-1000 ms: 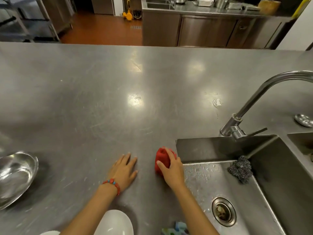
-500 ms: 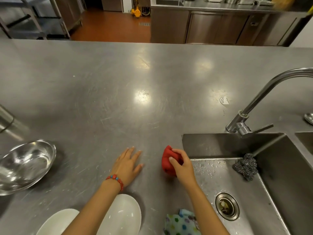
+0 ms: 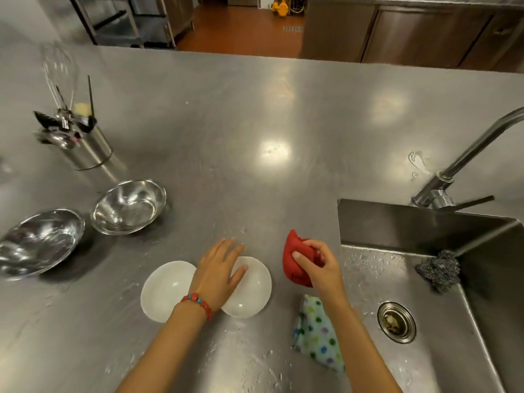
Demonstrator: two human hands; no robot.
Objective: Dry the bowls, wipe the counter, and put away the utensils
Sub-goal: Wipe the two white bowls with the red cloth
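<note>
So the left hand, which was flat on the bare surface a second ago, now rests with straight fingers on the right-hand white bowl. The right hand hasn't let go: fingers clamped around the balled-up red cloth, held just left of the sink. My guess is wiping's paused and bowl drying is next.

Count: two white bowls, the other one touching the first, two steel bowls, one utensil holder far left, one spotted cloth, one scourer in the sink.
</note>
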